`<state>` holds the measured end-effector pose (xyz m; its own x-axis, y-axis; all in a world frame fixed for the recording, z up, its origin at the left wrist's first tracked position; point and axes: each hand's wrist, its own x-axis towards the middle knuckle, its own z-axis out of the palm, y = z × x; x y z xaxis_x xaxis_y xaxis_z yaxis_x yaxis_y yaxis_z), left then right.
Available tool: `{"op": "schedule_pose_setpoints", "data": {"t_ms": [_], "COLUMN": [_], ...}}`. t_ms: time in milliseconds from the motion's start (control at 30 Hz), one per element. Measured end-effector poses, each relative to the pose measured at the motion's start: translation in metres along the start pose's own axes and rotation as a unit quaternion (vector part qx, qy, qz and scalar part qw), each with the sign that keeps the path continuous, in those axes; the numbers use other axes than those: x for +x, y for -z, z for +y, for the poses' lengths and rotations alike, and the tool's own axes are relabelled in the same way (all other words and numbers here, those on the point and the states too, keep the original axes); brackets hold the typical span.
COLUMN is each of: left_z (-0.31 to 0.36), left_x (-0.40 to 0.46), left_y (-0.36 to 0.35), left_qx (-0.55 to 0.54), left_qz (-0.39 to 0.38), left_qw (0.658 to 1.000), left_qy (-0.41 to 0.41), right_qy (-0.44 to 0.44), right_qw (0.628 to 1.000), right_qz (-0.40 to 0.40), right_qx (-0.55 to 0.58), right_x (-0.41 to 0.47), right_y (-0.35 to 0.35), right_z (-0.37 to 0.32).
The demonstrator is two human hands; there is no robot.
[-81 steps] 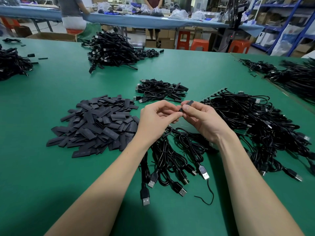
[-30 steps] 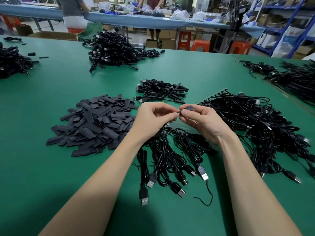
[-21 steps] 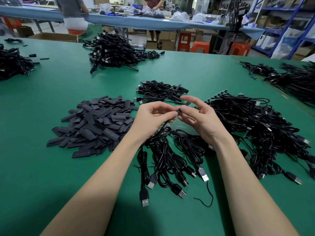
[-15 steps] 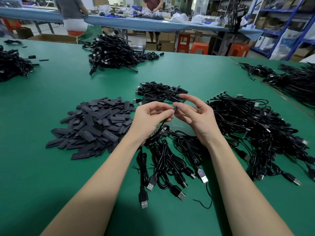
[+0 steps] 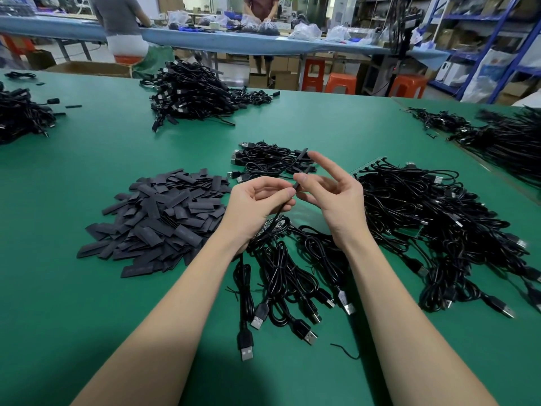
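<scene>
My left hand (image 5: 257, 202) pinches the end of a thin black cable (image 5: 273, 222) between thumb and forefinger; the cable runs down to the bundle under my wrists. My right hand (image 5: 336, 200) meets it from the right. Its thumb and a lower finger pinch a small black sleeve (image 5: 297, 186) at the cable's tip, while its index finger points up and away. Both hands hover above the green table (image 5: 87, 303). How far the sleeve sits over the cable end is hidden by my fingertips.
A heap of flat black sleeves (image 5: 158, 218) lies at the left. USB cables (image 5: 287, 282) lie below my hands, a large cable pile (image 5: 439, 230) at the right, a small bundle (image 5: 269, 162) behind. More piles sit farther back (image 5: 190, 95). People work at a far table.
My right hand's fingers have spread, with the index finger now raised. The sleeve, earlier plainly visible in my right fingers, is now nearly hidden at the cable's tip. Both hands stay together.
</scene>
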<state>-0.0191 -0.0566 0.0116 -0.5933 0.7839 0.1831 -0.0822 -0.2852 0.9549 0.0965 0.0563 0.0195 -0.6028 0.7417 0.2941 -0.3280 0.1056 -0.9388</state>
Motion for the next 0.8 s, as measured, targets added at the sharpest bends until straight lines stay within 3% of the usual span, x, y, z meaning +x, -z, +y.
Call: {"op": "schedule_pose_setpoints", "data": {"t_ms": [533, 800], "left_z": [0.0009, 0.003], "left_x": [0.0002, -0.0007], "left_y": [0.0014, 0.0016], "left_qx": [-0.005, -0.004], "left_qz": [0.007, 0.011], "left_qw": [1.0, 1.0], "left_qy": [0.008, -0.018], "right_qy": [0.021, -0.043], "right_qw": [0.999, 0.993], "right_qz": [0.029, 0.007], "right_qx": [0.009, 0.114], "right_x": [-0.0008, -0.0012], "right_y": [-0.0085, -0.0104], "right_z": [-0.0002, -0.0022]}}
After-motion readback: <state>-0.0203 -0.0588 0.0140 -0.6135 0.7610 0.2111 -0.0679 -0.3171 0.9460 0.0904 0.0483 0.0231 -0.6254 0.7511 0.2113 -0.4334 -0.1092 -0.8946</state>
